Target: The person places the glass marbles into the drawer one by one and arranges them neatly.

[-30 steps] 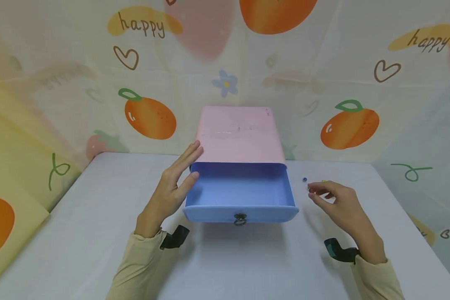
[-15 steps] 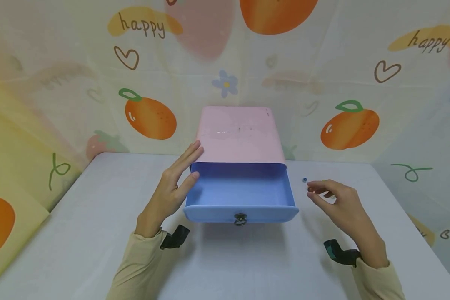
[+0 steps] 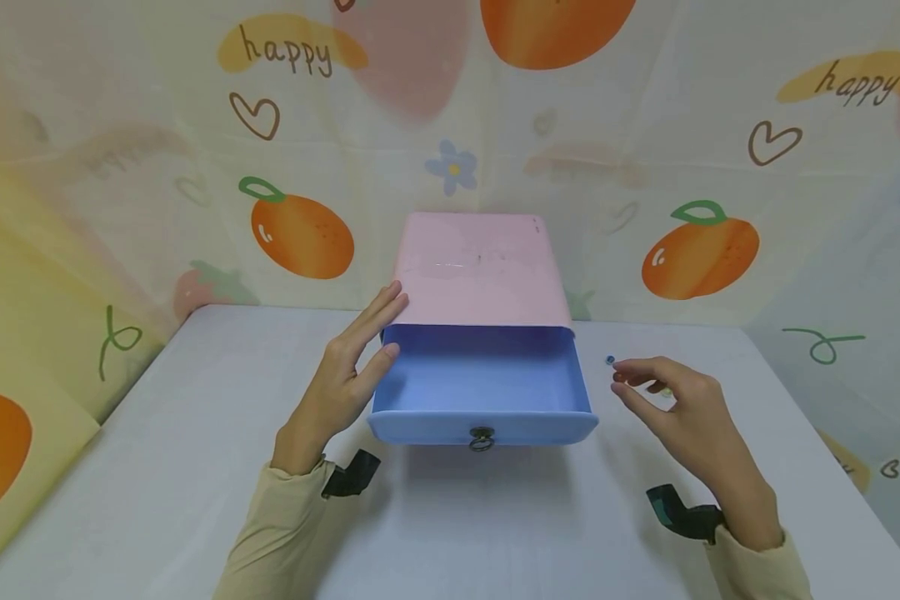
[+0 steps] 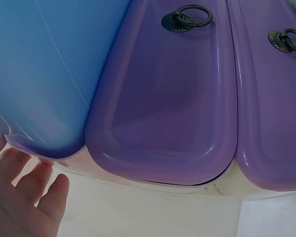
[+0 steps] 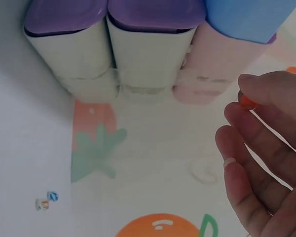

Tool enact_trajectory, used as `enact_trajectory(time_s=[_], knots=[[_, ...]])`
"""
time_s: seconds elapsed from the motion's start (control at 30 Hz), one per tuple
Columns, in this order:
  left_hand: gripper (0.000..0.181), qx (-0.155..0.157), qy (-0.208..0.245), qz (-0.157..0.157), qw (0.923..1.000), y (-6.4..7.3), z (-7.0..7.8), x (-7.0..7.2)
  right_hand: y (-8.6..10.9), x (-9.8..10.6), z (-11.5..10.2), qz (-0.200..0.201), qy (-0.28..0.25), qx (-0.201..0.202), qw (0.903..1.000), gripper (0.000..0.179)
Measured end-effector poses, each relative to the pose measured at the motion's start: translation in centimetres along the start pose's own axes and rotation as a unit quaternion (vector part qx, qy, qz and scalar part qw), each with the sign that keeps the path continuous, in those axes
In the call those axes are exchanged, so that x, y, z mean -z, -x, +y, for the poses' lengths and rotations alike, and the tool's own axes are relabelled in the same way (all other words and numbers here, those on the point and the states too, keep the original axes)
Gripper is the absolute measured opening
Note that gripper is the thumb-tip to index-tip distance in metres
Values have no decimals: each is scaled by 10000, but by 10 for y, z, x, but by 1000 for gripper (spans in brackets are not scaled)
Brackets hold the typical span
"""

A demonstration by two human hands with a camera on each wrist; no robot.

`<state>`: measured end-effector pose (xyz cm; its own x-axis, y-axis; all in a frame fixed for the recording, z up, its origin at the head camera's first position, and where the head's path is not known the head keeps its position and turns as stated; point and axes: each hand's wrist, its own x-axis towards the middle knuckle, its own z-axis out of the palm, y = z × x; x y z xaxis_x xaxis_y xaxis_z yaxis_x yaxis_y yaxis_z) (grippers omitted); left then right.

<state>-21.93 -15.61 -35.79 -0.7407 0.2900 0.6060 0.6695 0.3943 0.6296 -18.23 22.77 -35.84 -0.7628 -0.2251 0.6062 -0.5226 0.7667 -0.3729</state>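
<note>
My right hand (image 3: 678, 408) pinches a small orange-red marble (image 5: 246, 102) between thumb and index finger, to the right of the drawer unit. Its other fingers are loosely bent. A pink-topped drawer unit (image 3: 487, 267) stands in the middle, its blue top drawer (image 3: 487, 429) pulled out with nothing seen inside. Against the unit's left side rests my left hand (image 3: 337, 379), fingers extended; in the left wrist view its fingertips touch the pink edge beside the blue drawer. A small blue marble (image 3: 610, 360) lies on the table just beyond the right fingertips.
Two purple drawers (image 4: 163, 98) with ring pulls sit closed beneath the blue one. Near the blue marble lies a pale multicoloured marble (image 5: 42, 204). A yellowish marble (image 3: 667, 392) shows partly behind my right hand. A fruit-print cloth (image 3: 600, 125) hangs behind the white table (image 3: 157, 467).
The right hand has shifted slightly toward the person and left, still pinching the marble. The left hand and drawer unit stay where they were.
</note>
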Motion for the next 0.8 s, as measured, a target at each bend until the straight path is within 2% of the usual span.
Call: enact_trajectory(time_s=[0.53, 0.8], knots=[[54, -52, -25, 17, 10000, -1, 0, 0, -1, 7, -15, 199, 23, -10, 9998, 33], [53, -38, -24, 17, 10000, -1, 0, -1, -1, 11, -21, 279, -171, 289, 9990, 39]])
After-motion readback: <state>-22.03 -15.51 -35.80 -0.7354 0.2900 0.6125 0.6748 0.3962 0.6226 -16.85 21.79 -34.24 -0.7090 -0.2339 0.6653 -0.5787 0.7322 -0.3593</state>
